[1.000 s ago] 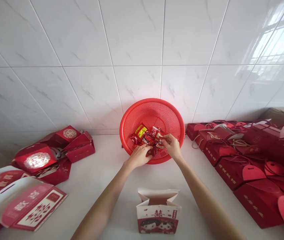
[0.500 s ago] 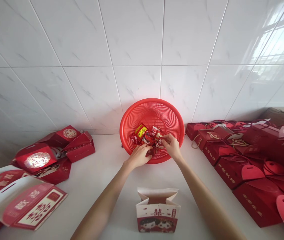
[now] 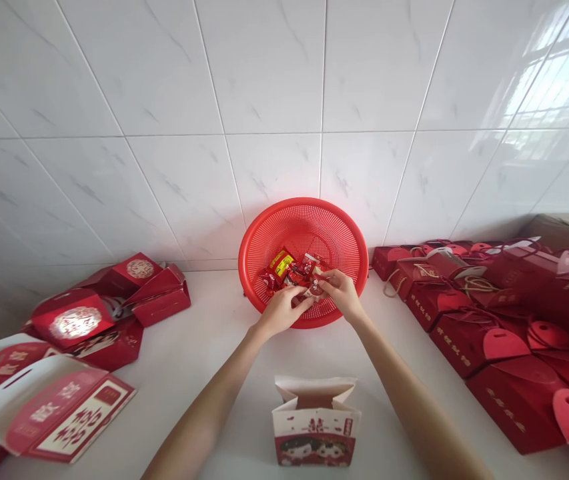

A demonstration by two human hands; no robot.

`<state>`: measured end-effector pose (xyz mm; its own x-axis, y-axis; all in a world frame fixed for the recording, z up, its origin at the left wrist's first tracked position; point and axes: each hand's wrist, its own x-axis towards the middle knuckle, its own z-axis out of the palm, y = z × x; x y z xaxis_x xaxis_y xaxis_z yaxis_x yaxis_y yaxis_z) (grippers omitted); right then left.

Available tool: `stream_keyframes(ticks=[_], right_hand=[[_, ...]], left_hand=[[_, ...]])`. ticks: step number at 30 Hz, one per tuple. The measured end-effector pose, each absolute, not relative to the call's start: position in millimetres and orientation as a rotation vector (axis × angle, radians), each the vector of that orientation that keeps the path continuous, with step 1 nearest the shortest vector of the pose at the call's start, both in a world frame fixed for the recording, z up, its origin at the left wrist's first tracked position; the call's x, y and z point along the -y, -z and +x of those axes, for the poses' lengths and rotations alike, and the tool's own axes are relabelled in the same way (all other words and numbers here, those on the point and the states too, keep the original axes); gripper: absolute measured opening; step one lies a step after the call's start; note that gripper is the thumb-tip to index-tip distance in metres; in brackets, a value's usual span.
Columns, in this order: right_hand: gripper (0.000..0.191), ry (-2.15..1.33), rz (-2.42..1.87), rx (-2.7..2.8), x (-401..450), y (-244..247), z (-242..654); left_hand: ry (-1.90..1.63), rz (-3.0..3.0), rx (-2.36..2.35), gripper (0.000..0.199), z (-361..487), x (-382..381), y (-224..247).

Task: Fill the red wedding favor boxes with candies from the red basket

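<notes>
A red plastic colander (image 3: 254, 233) leans on the counter by the wall, with several small wrapped candies (image 3: 294, 273) in its lower part. One larger red packet with a yellow label (image 3: 281, 264) lies among them. My right hand (image 3: 341, 293) is inside the rim, pinching a red and cream wrapped candy (image 3: 315, 285). Curled in from the front left, my left hand (image 3: 282, 312) has its fingertips close to that candy; whatever they hold is hidden. Nearer to me, between my forearms, an opened white and red paper gift box (image 3: 315, 427) printed with two cartoon figures stands upright.
Dark red gift boxes with cord handles (image 3: 457, 340) are packed in rows on the right. To the left lie red boxes (image 3: 77, 317) in a loose heap and an open box (image 3: 59, 413) with a white inside. A tiled wall (image 3: 274, 87) rises behind.
My right hand has drawn the candy slightly toward my left hand. My left hand has lifted a little, its fingers now nearer to that candy.
</notes>
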<state>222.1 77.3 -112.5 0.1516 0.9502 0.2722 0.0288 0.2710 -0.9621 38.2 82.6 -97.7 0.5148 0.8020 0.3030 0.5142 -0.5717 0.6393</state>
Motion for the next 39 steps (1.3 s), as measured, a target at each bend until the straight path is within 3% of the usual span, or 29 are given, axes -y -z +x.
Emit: stream_keyframes(ticks=[11,19,24,32,39], right_hand=[[0.046,-0.937,-1.038,1.276,-73.2,109.2,216.4],[0.023,-0.585,-1.236,1.125,-78.5,107.4,235.9],[0.044,-0.483,-1.296,1.183,-79.5,104.9,243.4],[0.019,-0.423,-1.350,1.367,-78.4,108.8,237.2],[0.021,-0.381,-1.402,1.501,-77.0,110.3,229.2]], left_hand=[[-0.977,1.972,-0.970,0.029,43.1,-92.1,112.7],[-1.065,2.258,-1.263,0.019,23.4,-103.5,103.6],[-0.940,2.353,-1.402,0.023,10.8,-105.0,91.1],[-0.872,2.400,-1.338,0.031,10.7,-107.6,95.0],[-0.986,2.385,-1.193,0.042,1.0,-114.5,96.4]])
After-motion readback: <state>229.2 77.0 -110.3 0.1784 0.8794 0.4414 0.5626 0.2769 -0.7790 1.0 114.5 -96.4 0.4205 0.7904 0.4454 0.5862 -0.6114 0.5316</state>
